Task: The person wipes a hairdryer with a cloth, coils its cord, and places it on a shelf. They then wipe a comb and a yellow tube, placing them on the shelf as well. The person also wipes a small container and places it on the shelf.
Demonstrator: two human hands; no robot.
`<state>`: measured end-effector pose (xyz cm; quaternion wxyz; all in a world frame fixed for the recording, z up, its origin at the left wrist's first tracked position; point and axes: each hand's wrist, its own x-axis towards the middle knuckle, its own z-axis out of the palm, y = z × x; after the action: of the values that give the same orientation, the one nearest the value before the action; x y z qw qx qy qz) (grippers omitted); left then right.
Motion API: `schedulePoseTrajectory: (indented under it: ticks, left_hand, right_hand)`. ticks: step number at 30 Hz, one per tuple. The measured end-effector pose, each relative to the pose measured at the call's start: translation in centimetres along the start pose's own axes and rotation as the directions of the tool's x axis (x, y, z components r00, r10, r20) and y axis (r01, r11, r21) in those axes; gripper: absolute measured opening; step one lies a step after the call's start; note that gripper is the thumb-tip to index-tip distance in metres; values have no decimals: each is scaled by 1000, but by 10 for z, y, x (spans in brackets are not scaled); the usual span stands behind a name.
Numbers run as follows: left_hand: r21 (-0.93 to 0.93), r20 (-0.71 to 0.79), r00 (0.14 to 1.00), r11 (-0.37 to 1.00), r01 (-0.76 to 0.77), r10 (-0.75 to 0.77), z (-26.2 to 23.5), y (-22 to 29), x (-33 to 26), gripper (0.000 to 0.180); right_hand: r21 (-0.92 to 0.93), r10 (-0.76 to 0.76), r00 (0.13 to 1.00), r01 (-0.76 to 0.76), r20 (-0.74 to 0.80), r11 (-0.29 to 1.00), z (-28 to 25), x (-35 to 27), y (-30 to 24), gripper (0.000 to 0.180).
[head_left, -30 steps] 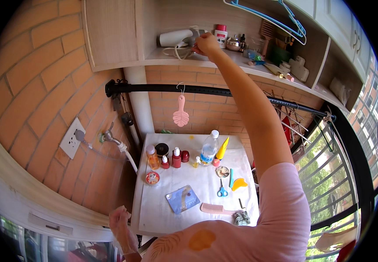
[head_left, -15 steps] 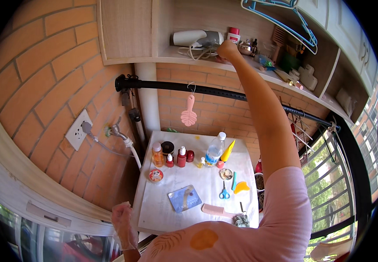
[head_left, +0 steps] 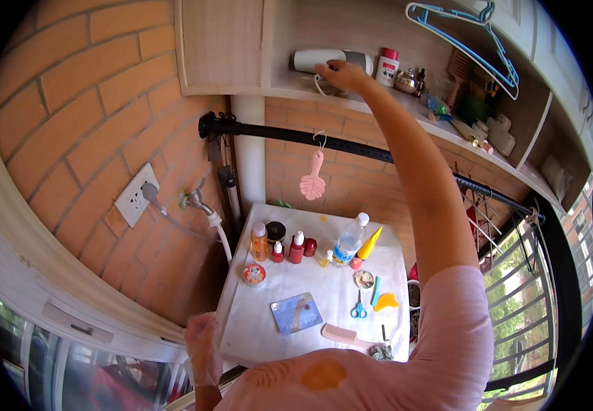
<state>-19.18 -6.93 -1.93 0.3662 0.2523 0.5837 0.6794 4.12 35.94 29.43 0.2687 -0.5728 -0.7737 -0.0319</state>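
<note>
White-and-grey hair dryer (head_left: 329, 58) lies just behind the right hand (head_left: 344, 77).

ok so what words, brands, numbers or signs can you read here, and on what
Blue packet: pale lettering, too blurred to read surely.
Clear bottle: print too small.
Red-capped bottle: front print too small.
Round tub: printed top, any words too small.
No text reads clearly enough to quote.

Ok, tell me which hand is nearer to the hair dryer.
Right. The right hand is up at the shelf, overlapping the hair dryer in view; contact is unclear. The left hand is well below, by the near left corner of the table.
</note>
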Motion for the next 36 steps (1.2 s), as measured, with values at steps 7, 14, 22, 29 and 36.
schedulePoseTrajectory:
  ticks: [7, 14, 22, 29, 36]
  left_hand:
    - [99, -60, 997, 994, 45, -39, 0, 5, -7, 16]
    - [-33, -58, 998, 999, 38, -40, -11, -8, -5, 13]
    - [-46, -101, 990, 994, 97, -101, -17, -11, 0, 10]
    - [-39, -64, 998, 999, 18, -20, -7, -11, 1, 10]
    - [-62, -57, 996, 996, 65, -68, 2, -7, -3, 12]
  right_hand:
    - [-62, 1, 996, -6, -85, 998, 25, 16, 6, 64]
    - [-81, 200, 980, -199, 5, 977, 43, 42, 12, 56]
    - [-27, 279, 945, -288, -169, 957, 32, 15, -15, 48]
    - [-190, -196, 981, 194, 9, 962, 37, 35, 18, 41]
    - [-432, -304, 953, 271, -9, 860, 39, 33, 19, 32]
